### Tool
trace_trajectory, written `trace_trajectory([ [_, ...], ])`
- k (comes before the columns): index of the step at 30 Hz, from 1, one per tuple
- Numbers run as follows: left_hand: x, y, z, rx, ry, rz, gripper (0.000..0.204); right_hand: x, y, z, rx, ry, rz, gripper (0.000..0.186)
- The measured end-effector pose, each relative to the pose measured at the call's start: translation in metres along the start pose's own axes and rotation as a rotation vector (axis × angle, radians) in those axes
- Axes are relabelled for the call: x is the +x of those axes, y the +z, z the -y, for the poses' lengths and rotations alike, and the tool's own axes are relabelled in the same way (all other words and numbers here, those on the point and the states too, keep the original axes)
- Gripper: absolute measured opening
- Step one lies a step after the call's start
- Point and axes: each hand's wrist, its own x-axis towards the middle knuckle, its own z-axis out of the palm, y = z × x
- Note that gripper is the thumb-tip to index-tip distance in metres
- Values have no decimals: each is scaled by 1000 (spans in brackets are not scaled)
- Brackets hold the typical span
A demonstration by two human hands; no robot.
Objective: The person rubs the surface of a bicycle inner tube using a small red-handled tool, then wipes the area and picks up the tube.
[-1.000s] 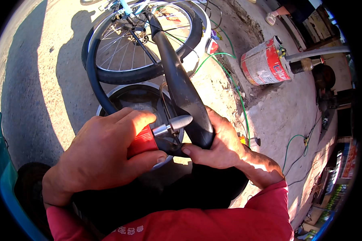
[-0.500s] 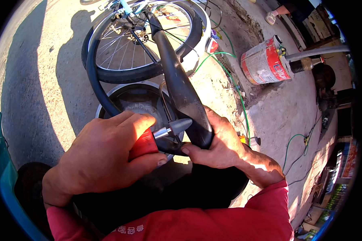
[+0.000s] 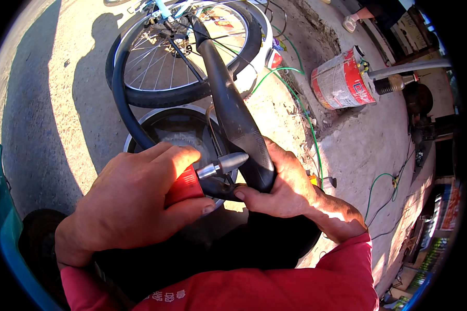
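My left hand [image 3: 124,199] is closed around a red handheld rotary tool [image 3: 184,187]. A grey cone-shaped grinding bit [image 3: 232,162] sits in its metal chuck. The tip lies against or just over the black bicycle inner tube [image 3: 228,103]; I cannot tell which. My right hand [image 3: 285,186] grips the tube where it bends, thumb on the near side and fingers hidden behind. A dull scuffed patch shows on the tube beside the bit. The tube loops up to the spoked bicycle wheel [image 3: 166,97] at the far side.
Below the tube stands a round dark basin with a pale rim [image 3: 145,116]. A red and white bucket [image 3: 342,78] is at the right, with a bottle [image 3: 394,83] beside it. Green cord [image 3: 311,129] crosses the ground. Another person's foot [image 3: 350,23] shows far right.
The rotary tool and its bit have shifted very slightly at the tube. My right hand and the tube look the same.
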Motion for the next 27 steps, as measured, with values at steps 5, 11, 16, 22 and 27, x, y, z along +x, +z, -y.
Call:
trace_trajectory([
  [5, 2, -2, 1, 12, -23, -1, 66, -2, -1, 3, -17, 7, 8, 81],
  [11, 0, 4, 5, 18, 20, -124, 60, 0, -1, 3, 28, 20, 15, 80],
  [16, -4, -6, 4, -87, 14, -248, 59, -2, -3, 4, 114, -14, -31, 81],
  [22, -4, -4, 6, -60, 43, -86, 59, -2, -4, 5, 170, -26, -31, 79],
  [27, -1, -3, 4, 21, 34, -59, 63, -1, -5, 8, 126, -6, -10, 78],
])
